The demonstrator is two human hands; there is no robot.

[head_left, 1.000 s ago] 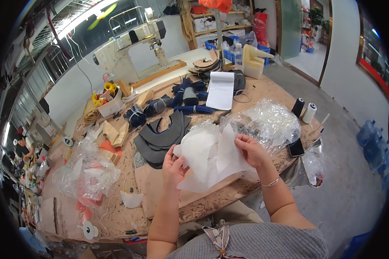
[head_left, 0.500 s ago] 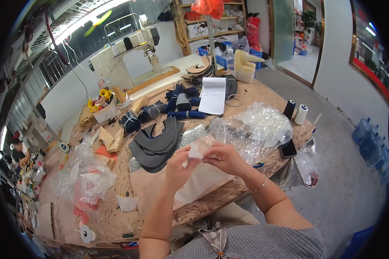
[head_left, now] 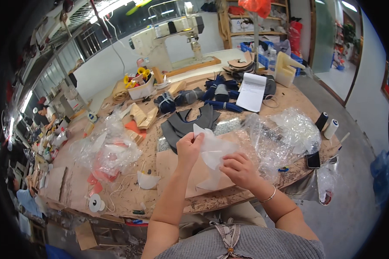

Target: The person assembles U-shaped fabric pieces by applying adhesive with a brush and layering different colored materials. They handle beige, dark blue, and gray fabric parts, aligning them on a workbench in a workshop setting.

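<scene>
Over the near edge of the worktable, my left hand [head_left: 190,150] pinches the upper left edge of a thin, whitish, translucent sheet piece [head_left: 217,146]. The piece has a pointed corner and a curved outline, and a fold or second layer crosses its lower part. My right hand [head_left: 241,171] has its fingers curled at the lower right edge of this sheet; its fingertips are partly hidden. Below the hands lies another pale sheet [head_left: 209,183] on brown paper. Just beyond them rests a stack of dark grey curved pieces [head_left: 179,126], partly covered by the sheet and my left hand.
Crumpled clear plastic [head_left: 296,129] lies to the right, near two thread cones [head_left: 331,129] and a phone [head_left: 313,160]. More plastic [head_left: 112,151] and a white spool [head_left: 96,203] are at left. Behind stand a notepad [head_left: 251,93], dark blue bundles [head_left: 222,90] and a sewing machine [head_left: 164,43].
My hands have moved apart, and the small folded white piece between them is now spread out wider. The view has turned left, so the table's things appear further right.
</scene>
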